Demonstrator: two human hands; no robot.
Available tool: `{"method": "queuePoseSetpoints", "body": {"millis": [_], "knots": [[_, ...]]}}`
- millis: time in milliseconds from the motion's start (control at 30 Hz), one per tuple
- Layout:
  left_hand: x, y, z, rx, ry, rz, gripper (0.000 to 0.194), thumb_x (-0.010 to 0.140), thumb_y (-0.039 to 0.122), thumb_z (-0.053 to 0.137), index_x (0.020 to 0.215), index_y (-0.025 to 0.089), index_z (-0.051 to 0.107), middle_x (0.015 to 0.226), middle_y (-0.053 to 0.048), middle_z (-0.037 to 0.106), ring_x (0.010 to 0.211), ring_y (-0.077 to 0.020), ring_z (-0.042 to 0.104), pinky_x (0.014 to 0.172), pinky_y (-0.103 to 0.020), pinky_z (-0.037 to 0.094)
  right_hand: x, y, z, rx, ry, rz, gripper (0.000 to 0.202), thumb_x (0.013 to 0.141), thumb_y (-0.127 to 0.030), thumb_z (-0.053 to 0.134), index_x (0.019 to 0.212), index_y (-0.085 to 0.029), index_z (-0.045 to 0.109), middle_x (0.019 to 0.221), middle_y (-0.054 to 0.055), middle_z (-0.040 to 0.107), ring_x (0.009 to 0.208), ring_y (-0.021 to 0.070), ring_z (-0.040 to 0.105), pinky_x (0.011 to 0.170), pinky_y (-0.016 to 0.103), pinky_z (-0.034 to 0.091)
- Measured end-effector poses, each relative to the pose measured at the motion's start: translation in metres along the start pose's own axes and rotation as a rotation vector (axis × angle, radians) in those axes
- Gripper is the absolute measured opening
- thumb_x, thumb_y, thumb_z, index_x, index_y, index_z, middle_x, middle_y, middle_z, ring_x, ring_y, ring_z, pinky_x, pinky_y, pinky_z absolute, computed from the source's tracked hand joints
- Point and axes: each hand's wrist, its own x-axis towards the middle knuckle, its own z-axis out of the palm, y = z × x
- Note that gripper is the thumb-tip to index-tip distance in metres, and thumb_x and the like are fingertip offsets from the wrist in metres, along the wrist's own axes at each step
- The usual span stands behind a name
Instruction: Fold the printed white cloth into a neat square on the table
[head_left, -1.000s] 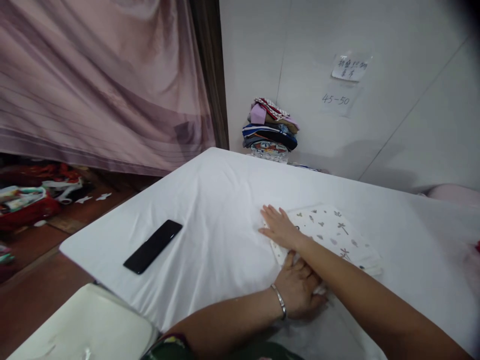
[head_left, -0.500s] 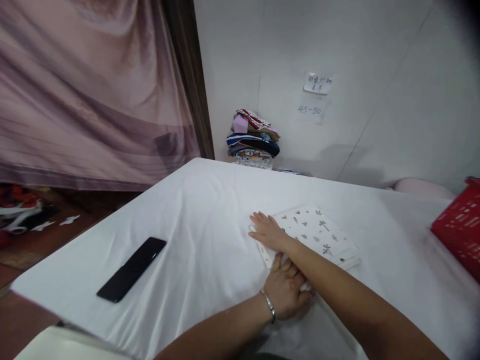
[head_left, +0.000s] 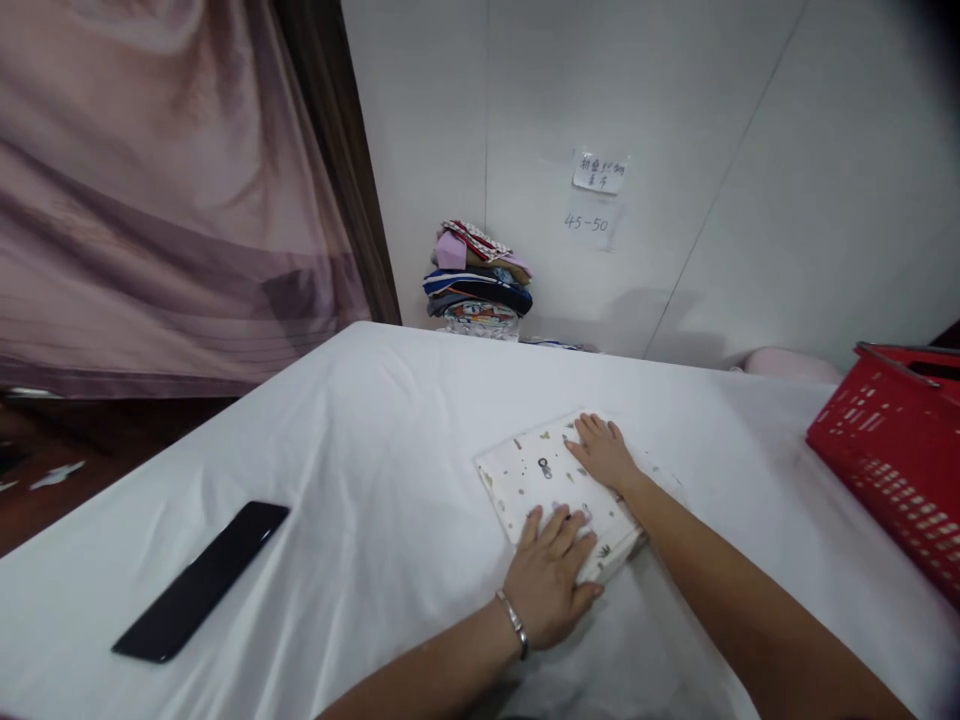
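Note:
A folded white cloth with small printed motifs lies on the white-covered table. My left hand, with a silver bracelet at its wrist, rests flat on the cloth's near edge, fingers spread. Farther back, my right hand presses flat on the cloth's upper right part, its fingers stretched out. Neither hand grips anything. Part of the cloth is hidden under my hands and right forearm.
A black phone lies on the left of the table. At the right edge stands a red plastic basket. Behind the table a stack of folded fabrics leans near the wall, which bears paper notes. A pink curtain hangs at left.
My right hand has moved from the cloth's left side to its upper right. My left hand has flattened out. The cloth now looks folded smaller, and the view has shifted right.

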Motion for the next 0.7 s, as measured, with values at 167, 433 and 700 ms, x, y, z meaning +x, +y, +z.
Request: {"method": "queuePoseSetpoints", "body": {"millis": [167, 433, 700], "knots": [[0.001, 0.002, -0.003, -0.040, -0.010, -0.012, 0.053, 0.087, 0.049, 0.042, 0.135, 0.028, 0.038, 0.146, -0.003, 0.033, 0.136, -0.0250, 0.024, 0.111, -0.053, 0.016, 0.002, -0.004, -0.006, 0.031, -0.005, -0.006, 0.062, 0.090, -0.052, 0.023, 0.139, -0.015, 0.035, 0.148, 0.010, 0.028, 0.137, 0.0247, 0.017, 0.109, 0.046, 0.010], [0.000, 0.001, -0.002, -0.030, 0.010, -0.009, 0.052, 0.086, 0.050, 0.043, 0.134, 0.029, 0.040, 0.145, -0.002, 0.035, 0.135, -0.0251, 0.025, 0.110, -0.053, 0.018, -0.006, 0.004, -0.012, 0.067, -0.067, 0.034, 0.063, 0.090, -0.055, 0.023, 0.140, -0.017, 0.033, 0.150, 0.010, 0.021, 0.139, 0.0262, 0.010, 0.108, 0.051, 0.008], [0.000, 0.004, -0.007, -0.116, 0.011, -0.031, 0.044, 0.088, 0.047, 0.043, 0.128, 0.029, 0.047, 0.141, -0.001, 0.041, 0.133, -0.0232, 0.031, 0.110, -0.052, 0.020, -0.010, 0.018, -0.022, 0.321, -0.043, 0.119, 0.054, 0.089, -0.048, 0.031, 0.133, -0.020, 0.045, 0.148, 0.007, 0.028, 0.137, 0.0238, 0.018, 0.109, 0.048, 0.014]]}}
